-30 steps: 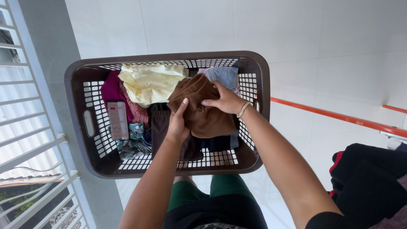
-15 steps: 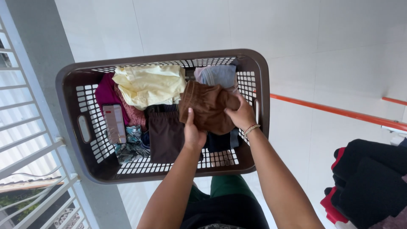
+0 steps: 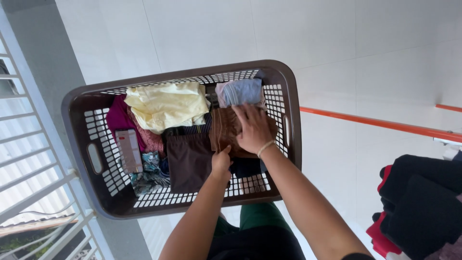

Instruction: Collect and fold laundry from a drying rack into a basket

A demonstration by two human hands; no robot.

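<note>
A brown basket full of clothes sits under both hands. To the left of the hands lie a pale yellow shirt, a dark pink cloth and a flat phone. Just past the fingers of the right hand is a small folded blue and pink cloth. A dark brown cloth lies just left of the left hand.

The brown cloth is bunched up near the right wall of the basket. The right hand lies open and flat on top of it. The left hand is closed in a loose fist, thumb up, at the near edge of it. I cannot tell if it grips the cloth.
</note>
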